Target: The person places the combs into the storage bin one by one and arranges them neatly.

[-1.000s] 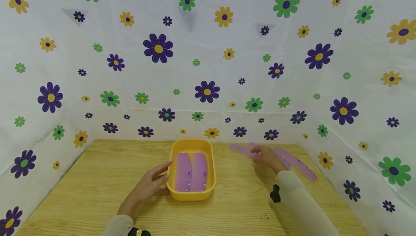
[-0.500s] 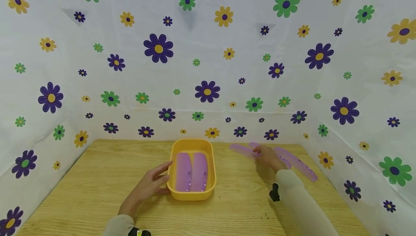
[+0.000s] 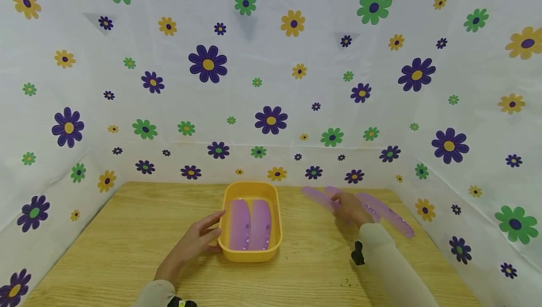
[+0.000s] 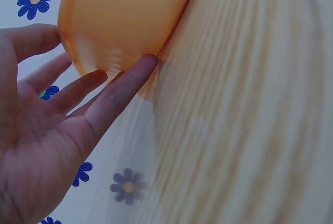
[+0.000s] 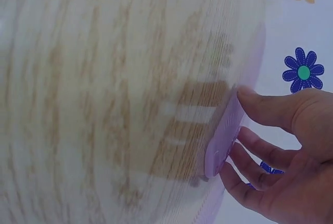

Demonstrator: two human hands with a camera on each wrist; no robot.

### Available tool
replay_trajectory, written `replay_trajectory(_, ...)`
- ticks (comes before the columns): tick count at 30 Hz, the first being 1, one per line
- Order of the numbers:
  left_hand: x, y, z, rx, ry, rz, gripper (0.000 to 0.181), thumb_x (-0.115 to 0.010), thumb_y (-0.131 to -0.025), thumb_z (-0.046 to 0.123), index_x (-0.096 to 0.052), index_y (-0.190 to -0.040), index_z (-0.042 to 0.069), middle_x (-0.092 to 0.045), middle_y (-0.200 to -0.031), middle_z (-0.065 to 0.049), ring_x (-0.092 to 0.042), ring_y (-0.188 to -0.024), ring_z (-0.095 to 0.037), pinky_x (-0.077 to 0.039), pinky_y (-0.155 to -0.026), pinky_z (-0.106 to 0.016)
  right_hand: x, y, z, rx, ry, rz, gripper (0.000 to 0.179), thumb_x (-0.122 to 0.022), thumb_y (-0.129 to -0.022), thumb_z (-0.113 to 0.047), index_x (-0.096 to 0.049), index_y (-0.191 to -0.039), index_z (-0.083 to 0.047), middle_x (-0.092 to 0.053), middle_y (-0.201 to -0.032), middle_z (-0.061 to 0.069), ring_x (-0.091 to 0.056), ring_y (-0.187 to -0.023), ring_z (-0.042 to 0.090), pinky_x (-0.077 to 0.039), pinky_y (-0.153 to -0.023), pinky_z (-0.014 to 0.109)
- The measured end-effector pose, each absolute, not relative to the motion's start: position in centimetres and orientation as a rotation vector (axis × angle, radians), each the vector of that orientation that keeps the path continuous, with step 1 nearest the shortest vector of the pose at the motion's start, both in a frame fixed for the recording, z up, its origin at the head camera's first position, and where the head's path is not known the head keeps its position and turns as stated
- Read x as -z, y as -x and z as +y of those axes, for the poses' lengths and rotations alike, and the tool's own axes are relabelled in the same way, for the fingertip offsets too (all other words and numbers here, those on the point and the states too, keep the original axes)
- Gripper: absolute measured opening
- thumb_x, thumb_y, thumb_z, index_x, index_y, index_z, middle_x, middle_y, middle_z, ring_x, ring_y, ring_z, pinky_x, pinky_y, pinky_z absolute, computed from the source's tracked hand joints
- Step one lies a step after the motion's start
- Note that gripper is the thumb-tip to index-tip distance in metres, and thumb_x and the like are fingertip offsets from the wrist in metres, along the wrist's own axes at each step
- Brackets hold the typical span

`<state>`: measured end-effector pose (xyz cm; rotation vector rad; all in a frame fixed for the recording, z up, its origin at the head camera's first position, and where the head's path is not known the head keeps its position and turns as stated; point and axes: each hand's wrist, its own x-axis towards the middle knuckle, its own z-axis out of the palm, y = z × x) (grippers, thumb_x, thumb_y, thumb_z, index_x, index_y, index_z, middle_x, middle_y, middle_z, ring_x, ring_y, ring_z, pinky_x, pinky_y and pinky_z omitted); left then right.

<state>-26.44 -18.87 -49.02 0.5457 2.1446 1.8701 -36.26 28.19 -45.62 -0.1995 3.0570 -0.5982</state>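
Note:
My left hand (image 3: 195, 241) rests its spread, fairly straight fingers against the left side of a yellow plastic tray (image 3: 226, 253). In the left wrist view the fingertips touch the tray's outer wall (image 4: 122, 15). Two purple combs, a left comb (image 3: 239, 222) and a right comb (image 3: 260, 222), lie side by side in it. At the back right, my right hand (image 3: 350, 208) pinches another purple comb (image 3: 316, 197) between thumb and fingers; its teeth show in the right wrist view (image 5: 222, 135). The hand hides part of a comb behind it (image 3: 331, 189).
Another purple comb (image 3: 387, 214) lies slanted at the right of the wooden table (image 3: 305, 264). White flower-printed cloth (image 3: 237, 95) walls the table at the back and both sides. Small dark specks (image 3: 346, 282) lie on the wood near the front right.
The comb in my right hand has tilted a little, and the right fingers have drawn closer around it. The left hand and the tray stay in place.

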Motion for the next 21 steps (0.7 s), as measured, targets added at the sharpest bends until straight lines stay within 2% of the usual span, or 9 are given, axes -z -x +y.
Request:
replay_trajectory(3, 49.0, 26.4, -18.8, -1.866, -0.543, 2.146, 0.062, -0.052, -0.109, 0.019, -0.025, -0.163, 0.004, -0.012, -0.168, -0.034, -0.043, -0.142, -0.056, -0.065, -0.089, -0.047, 45.5, 36.1, 28.2, 0.613, 0.197, 3.041, 0.042, -0.074, -0.087, -0.002, -0.065, -0.127, 0.006, -0.068, -0.123, 0.030, -0.066, -0.110, 0.043, -0.056, -0.100, 0.058)
replay_trajectory(9, 48.9, 26.4, -18.7, -1.865, -0.530, 2.143, 0.062, -0.052, -0.109, 0.020, -0.025, -0.163, 0.005, -0.014, -0.169, -0.032, -0.044, -0.142, -0.055, -0.065, -0.089, -0.047, 45.5, 35.9, 28.4, 0.697, 0.090, 2.968, 0.050, -0.081, -0.086, -0.011, -0.064, -0.129, 0.006, -0.068, -0.127, 0.027, -0.066, -0.107, 0.037, -0.056, -0.100, 0.056)
replay_trajectory(13, 48.9, 26.4, -18.7, -1.869, -0.534, 2.137, 0.062, -0.052, -0.109, 0.020, -0.025, -0.163, 0.005, -0.013, -0.169, -0.033, -0.044, -0.142, -0.055, -0.065, -0.089, -0.048, 45.5, 36.0, 28.7, 0.684, 0.062, 2.950, 0.050, -0.084, -0.085, -0.015, -0.065, -0.127, 0.005, -0.070, -0.120, 0.024, -0.066, -0.098, 0.030, -0.058, -0.095, 0.050)
replay_trajectory(18, 48.9, 26.4, -18.8, -1.873, -0.538, 2.127, 0.063, -0.052, -0.109, 0.019, -0.024, -0.164, 0.005, -0.013, -0.169, -0.033, -0.044, -0.142, -0.055, -0.065, -0.089, -0.048, 45.3, 35.9, 29.1, 0.733, 0.134, 2.948, 0.048, -0.083, -0.084, -0.012, -0.065, -0.124, 0.008, -0.071, -0.115, 0.027, -0.068, -0.094, 0.030, -0.061, -0.084, 0.043)
replay_trajectory(21, 48.9, 26.4, -18.8, -1.870, -0.545, 2.130, 0.063, -0.051, -0.109, 0.019, -0.024, -0.164, 0.004, -0.012, -0.168, -0.034, -0.043, -0.142, -0.056, -0.065, -0.089, -0.048, 45.3, 35.8, 29.3, 0.787, 0.181, 2.939, 0.050, -0.081, -0.085, -0.008, -0.061, -0.127, 0.010, -0.070, -0.114, 0.030, -0.070, -0.094, 0.032, -0.063, -0.079, 0.040)
